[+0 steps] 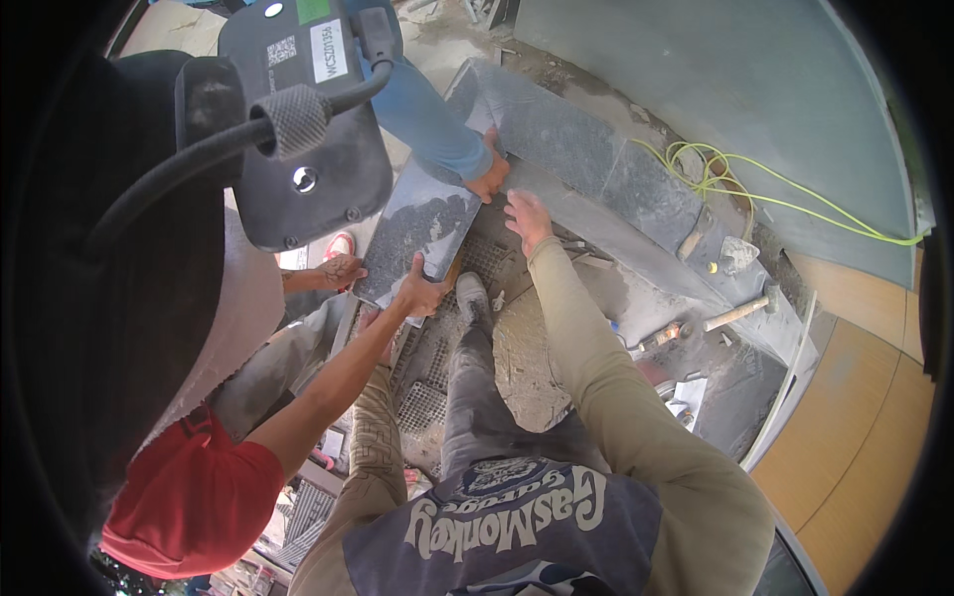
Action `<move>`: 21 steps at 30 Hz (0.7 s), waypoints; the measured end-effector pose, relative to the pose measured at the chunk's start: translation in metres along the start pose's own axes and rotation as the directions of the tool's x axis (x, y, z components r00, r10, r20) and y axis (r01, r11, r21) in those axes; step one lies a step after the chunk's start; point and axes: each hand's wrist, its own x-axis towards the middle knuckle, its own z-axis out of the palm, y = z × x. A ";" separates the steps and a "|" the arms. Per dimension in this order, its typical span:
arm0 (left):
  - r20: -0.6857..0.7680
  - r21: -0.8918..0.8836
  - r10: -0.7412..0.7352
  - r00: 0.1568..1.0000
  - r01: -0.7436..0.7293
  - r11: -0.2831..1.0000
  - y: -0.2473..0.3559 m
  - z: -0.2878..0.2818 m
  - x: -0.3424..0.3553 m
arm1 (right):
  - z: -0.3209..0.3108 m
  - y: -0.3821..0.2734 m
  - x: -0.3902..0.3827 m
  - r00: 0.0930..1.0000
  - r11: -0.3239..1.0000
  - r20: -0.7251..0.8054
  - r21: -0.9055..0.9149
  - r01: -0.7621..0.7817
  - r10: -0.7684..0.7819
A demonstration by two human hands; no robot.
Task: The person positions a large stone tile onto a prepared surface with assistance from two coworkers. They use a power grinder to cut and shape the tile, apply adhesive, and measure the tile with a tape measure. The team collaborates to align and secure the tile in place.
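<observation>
Black box (343,199) foremost, then stone slab (415,221), left hand (371,319) at near end, grip unclear, right hand (528,219) wide, just rightward.

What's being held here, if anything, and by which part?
The dark slab: a red-sleeved co-worker's hand grips its near right corner. The person's right hand is open and empty; what the left hand holds cannot be told.
</observation>
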 end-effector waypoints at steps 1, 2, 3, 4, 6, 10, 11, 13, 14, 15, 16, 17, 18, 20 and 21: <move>-0.025 -0.018 0.044 0.999 -0.044 0.999 -0.012 0.001 0.000 | 0.013 -0.014 0.008 1.000 0.999 -0.014 0.033 -0.001 0.001; -0.053 0.068 0.032 0.998 -0.028 0.997 -0.004 0.018 0.000 | 0.026 -0.028 0.017 1.000 0.998 -0.020 0.065 0.002 -0.001; -0.080 0.156 0.018 0.997 -0.005 0.988 0.002 0.034 0.000 | 0.035 -0.039 0.030 1.000 0.993 0.004 0.118 -0.017 0.017; -0.117 0.196 0.008 0.993 0.016 0.980 0.003 0.037 0.009 | 0.026 -0.046 0.046 0.999 0.986 0.001 0.162 -0.035 0.035; -0.124 0.211 -0.030 0.992 0.056 0.976 0.010 0.046 0.007 | 0.032 -0.053 0.061 0.997 0.966 0.023 0.248 -0.072 0.069; -0.205 0.236 -0.020 0.979 0.069 0.969 0.000 0.044 0.004 | 0.034 -0.046 0.083 0.991 0.947 0.066 0.294 -0.130 0.116; -0.205 0.216 -0.009 0.979 0.054 0.975 0.000 0.043 0.005 | 0.035 -0.044 0.087 0.988 0.949 0.096 0.278 -0.147 0.125; -0.155 0.118 -0.012 0.988 0.030 0.993 0.004 0.043 0.014 | 0.035 -0.039 0.093 0.983 0.930 0.064 0.318 -0.185 0.174; -0.136 0.128 -0.014 0.991 0.032 0.991 0.007 0.041 0.018 | 0.033 -0.037 0.096 0.979 0.920 0.048 0.334 -0.203 0.198; -0.110 0.144 -0.023 0.994 0.038 0.989 0.009 0.042 0.021 | 0.034 -0.037 0.100 0.980 0.912 0.086 0.359 -0.196 0.177; -0.120 0.248 -0.024 0.993 0.053 0.967 0.011 0.043 0.024 | 0.033 -0.037 0.104 0.980 0.904 0.121 0.382 -0.190 0.155; -0.113 0.345 -0.027 0.993 0.065 0.936 0.015 0.048 0.021 | 0.039 -0.039 0.106 0.976 0.893 0.171 0.405 -0.194 0.135; -0.115 0.411 -0.032 0.993 0.077 0.908 0.016 0.054 0.021 | 0.042 -0.042 0.109 0.970 0.891 0.204 0.403 -0.209 0.135; -0.121 0.526 -0.030 0.992 0.090 0.846 0.023 0.060 0.021 | 0.043 -0.049 0.111 0.952 0.884 0.267 0.395 -0.251 0.150; -0.100 0.382 -0.020 0.995 0.057 0.923 0.027 0.057 0.013 | 0.049 -0.050 0.103 0.937 0.877 0.299 0.380 -0.293 0.184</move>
